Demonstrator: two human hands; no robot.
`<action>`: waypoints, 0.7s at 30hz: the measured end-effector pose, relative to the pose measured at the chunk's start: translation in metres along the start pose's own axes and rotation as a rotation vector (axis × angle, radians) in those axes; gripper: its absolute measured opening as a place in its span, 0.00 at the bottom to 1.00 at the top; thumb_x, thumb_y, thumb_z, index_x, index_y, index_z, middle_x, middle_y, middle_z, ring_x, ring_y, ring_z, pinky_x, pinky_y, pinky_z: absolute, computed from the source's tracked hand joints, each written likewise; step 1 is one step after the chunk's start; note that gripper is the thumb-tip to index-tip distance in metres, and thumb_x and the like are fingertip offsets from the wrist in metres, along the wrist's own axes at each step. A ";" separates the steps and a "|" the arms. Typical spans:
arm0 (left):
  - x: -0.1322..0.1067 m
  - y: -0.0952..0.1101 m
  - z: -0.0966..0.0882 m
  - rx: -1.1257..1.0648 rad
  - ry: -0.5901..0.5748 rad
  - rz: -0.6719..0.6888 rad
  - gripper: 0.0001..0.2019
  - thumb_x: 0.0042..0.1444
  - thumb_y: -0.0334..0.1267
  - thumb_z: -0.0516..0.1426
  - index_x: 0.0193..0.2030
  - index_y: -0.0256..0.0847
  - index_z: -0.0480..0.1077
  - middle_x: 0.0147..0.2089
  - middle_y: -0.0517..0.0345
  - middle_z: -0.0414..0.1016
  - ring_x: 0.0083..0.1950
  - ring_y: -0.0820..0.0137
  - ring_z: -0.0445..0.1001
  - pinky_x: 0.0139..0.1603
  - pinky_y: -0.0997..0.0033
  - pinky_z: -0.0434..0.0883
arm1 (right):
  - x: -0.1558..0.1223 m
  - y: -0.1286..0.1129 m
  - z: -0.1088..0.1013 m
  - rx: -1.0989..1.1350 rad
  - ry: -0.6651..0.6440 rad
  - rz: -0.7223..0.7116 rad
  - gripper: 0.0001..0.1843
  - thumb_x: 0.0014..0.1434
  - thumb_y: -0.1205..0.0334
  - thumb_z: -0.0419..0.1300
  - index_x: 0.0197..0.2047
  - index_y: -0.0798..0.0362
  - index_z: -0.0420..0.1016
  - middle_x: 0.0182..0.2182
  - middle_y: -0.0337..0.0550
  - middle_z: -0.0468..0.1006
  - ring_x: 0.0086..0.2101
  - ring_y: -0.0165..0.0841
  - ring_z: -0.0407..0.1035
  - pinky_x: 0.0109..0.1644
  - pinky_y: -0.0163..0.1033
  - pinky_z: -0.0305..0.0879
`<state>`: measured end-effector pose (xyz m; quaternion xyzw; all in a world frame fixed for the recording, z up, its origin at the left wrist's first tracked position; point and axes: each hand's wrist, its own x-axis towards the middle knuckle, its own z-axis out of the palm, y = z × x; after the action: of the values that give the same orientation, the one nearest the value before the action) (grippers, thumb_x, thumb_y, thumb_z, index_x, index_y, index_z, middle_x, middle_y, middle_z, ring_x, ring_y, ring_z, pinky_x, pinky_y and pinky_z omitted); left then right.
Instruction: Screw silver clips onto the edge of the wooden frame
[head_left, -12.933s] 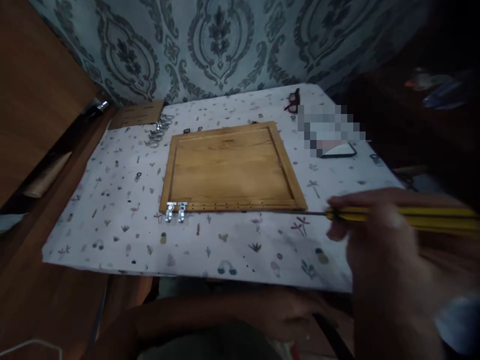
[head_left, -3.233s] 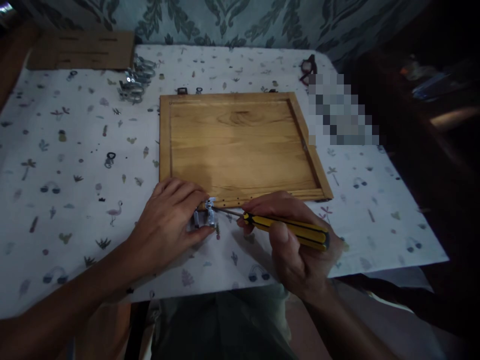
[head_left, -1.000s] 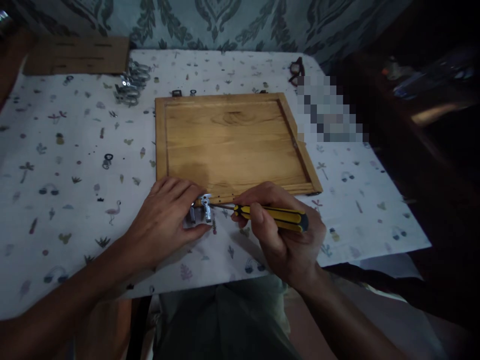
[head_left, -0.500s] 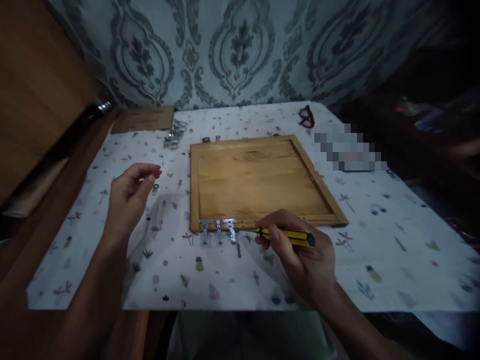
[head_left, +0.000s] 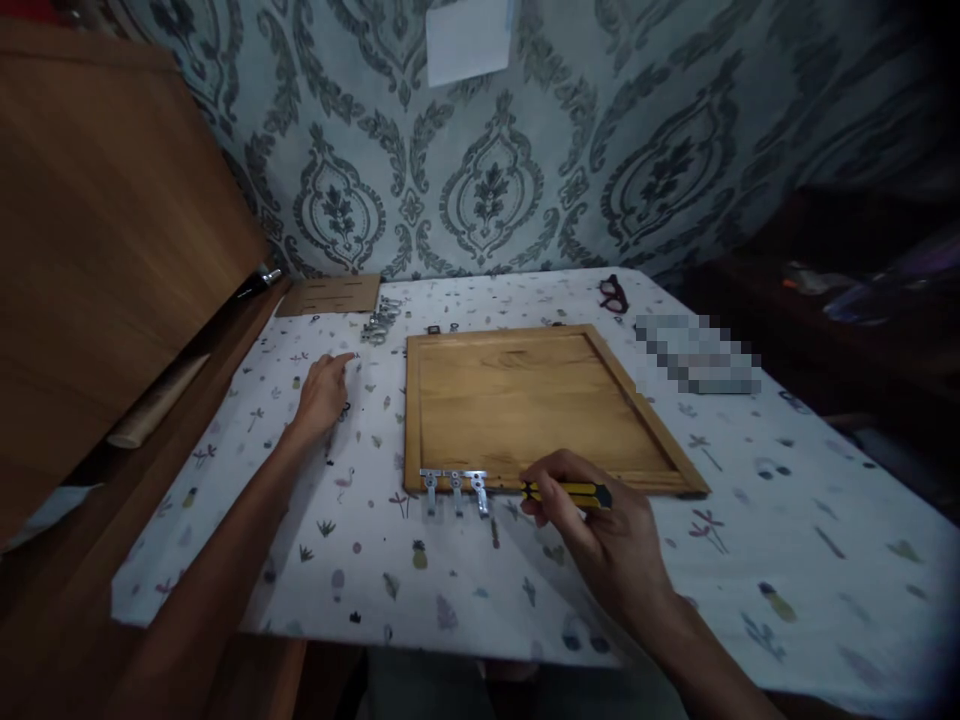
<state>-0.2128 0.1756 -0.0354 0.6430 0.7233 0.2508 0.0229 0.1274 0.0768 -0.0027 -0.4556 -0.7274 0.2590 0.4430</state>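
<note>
A wooden framed panel [head_left: 525, 405] lies flat on a table with a white patterned cloth [head_left: 420, 580]. Three small metal hooks [head_left: 454, 487] hang from the panel's near edge at its left end. My right hand [head_left: 600, 535] is closed around a yellow and black screwdriver [head_left: 570, 492], just right of the hooks. My left hand [head_left: 324, 392] is stretched far out over the cloth, left of the panel, its fingers loosely curled and reaching toward a pile of loose metal hooks [head_left: 379, 322].
A piece of brown cardboard [head_left: 330, 295] lies at the back left. Red glasses [head_left: 613, 293] sit at the back right beside a blurred patch. A wooden cabinet [head_left: 97, 230] stands on the left, patterned wallpaper behind, and dark furniture at the right.
My left hand left the hooks at the panel's edge and moved away to the far left, toward the pile. My head lifted, showing more wall. A third hook now hangs on the panel.
</note>
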 end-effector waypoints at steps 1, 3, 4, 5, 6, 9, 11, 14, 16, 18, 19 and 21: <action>0.005 0.000 0.002 0.017 0.001 -0.006 0.18 0.64 0.44 0.56 0.57 0.38 0.67 0.57 0.48 0.70 0.57 0.62 0.71 0.59 0.50 0.71 | 0.000 0.000 0.000 -0.003 0.000 0.003 0.19 0.66 0.50 0.53 0.29 0.52 0.71 0.21 0.38 0.73 0.22 0.30 0.70 0.26 0.33 0.66; 0.013 0.000 0.006 0.047 0.000 -0.020 0.18 0.64 0.44 0.56 0.57 0.38 0.67 0.57 0.48 0.70 0.57 0.62 0.71 0.59 0.51 0.72 | -0.001 -0.001 -0.001 -0.006 0.002 0.002 0.19 0.66 0.50 0.53 0.28 0.52 0.70 0.21 0.38 0.73 0.22 0.30 0.70 0.26 0.33 0.65; 0.016 -0.001 0.008 0.059 -0.003 -0.027 0.18 0.64 0.44 0.56 0.57 0.38 0.67 0.57 0.48 0.70 0.56 0.62 0.71 0.58 0.51 0.72 | -0.001 -0.002 -0.001 -0.008 0.001 -0.001 0.19 0.66 0.50 0.53 0.28 0.52 0.70 0.21 0.38 0.73 0.22 0.30 0.70 0.26 0.33 0.65; 0.018 -0.001 0.008 0.070 -0.008 -0.032 0.18 0.64 0.44 0.56 0.57 0.38 0.67 0.57 0.48 0.70 0.56 0.62 0.72 0.58 0.51 0.73 | -0.001 -0.003 -0.001 -0.010 0.003 -0.005 0.19 0.66 0.50 0.53 0.28 0.52 0.70 0.21 0.38 0.73 0.22 0.30 0.70 0.26 0.33 0.65; 0.020 -0.002 0.009 0.079 -0.013 -0.037 0.18 0.64 0.44 0.56 0.57 0.38 0.67 0.57 0.48 0.70 0.56 0.62 0.72 0.57 0.52 0.73 | -0.001 -0.004 -0.001 -0.013 0.003 -0.007 0.19 0.66 0.50 0.52 0.28 0.52 0.70 0.21 0.38 0.73 0.22 0.30 0.70 0.26 0.33 0.65; 0.022 -0.004 0.006 0.102 -0.028 -0.056 0.16 0.64 0.44 0.57 0.53 0.37 0.69 0.55 0.49 0.72 0.54 0.63 0.73 0.56 0.54 0.73 | -0.002 -0.005 -0.002 -0.022 0.003 -0.005 0.19 0.67 0.50 0.52 0.29 0.52 0.71 0.21 0.38 0.73 0.22 0.30 0.70 0.26 0.33 0.65; 0.023 -0.005 0.002 0.115 -0.033 -0.070 0.15 0.63 0.44 0.57 0.52 0.36 0.70 0.53 0.49 0.72 0.53 0.64 0.73 0.55 0.54 0.74 | -0.002 -0.004 -0.002 -0.022 0.010 -0.009 0.19 0.67 0.49 0.52 0.29 0.52 0.71 0.21 0.38 0.73 0.22 0.30 0.70 0.26 0.33 0.65; 0.024 -0.005 -0.002 0.132 -0.031 -0.078 0.16 0.63 0.44 0.57 0.52 0.36 0.70 0.53 0.49 0.72 0.53 0.64 0.73 0.56 0.54 0.74 | -0.002 -0.003 -0.001 -0.022 0.009 -0.019 0.20 0.66 0.49 0.52 0.28 0.52 0.70 0.21 0.38 0.73 0.22 0.30 0.70 0.26 0.34 0.64; 0.025 -0.003 -0.003 0.145 -0.031 -0.078 0.16 0.63 0.44 0.57 0.53 0.36 0.69 0.54 0.49 0.72 0.54 0.63 0.73 0.56 0.53 0.73 | -0.002 -0.002 -0.001 -0.017 0.008 -0.024 0.19 0.66 0.50 0.52 0.28 0.52 0.70 0.21 0.38 0.73 0.23 0.30 0.71 0.26 0.34 0.64; 0.027 0.002 -0.002 0.163 -0.037 -0.084 0.17 0.64 0.45 0.56 0.53 0.37 0.69 0.54 0.49 0.72 0.54 0.63 0.73 0.56 0.53 0.73 | -0.001 -0.002 -0.001 -0.011 0.006 -0.027 0.19 0.66 0.50 0.52 0.29 0.52 0.70 0.21 0.38 0.73 0.22 0.30 0.71 0.26 0.34 0.65; 0.028 0.004 -0.002 0.174 -0.042 -0.091 0.17 0.64 0.45 0.56 0.53 0.37 0.69 0.54 0.49 0.72 0.54 0.63 0.73 0.56 0.53 0.73 | -0.001 -0.002 -0.001 -0.010 0.007 -0.025 0.19 0.66 0.51 0.52 0.29 0.52 0.71 0.21 0.38 0.73 0.22 0.30 0.71 0.26 0.34 0.65; 0.030 0.009 0.000 0.195 -0.053 -0.111 0.16 0.63 0.45 0.57 0.53 0.37 0.69 0.54 0.49 0.72 0.54 0.63 0.73 0.56 0.54 0.73 | -0.002 -0.003 -0.001 -0.010 0.010 -0.017 0.18 0.66 0.51 0.53 0.29 0.52 0.71 0.21 0.38 0.73 0.22 0.30 0.71 0.26 0.34 0.64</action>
<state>-0.2094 0.2049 -0.0233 0.6076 0.7778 0.1607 -0.0069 0.1270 0.0739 -0.0007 -0.4531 -0.7302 0.2493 0.4465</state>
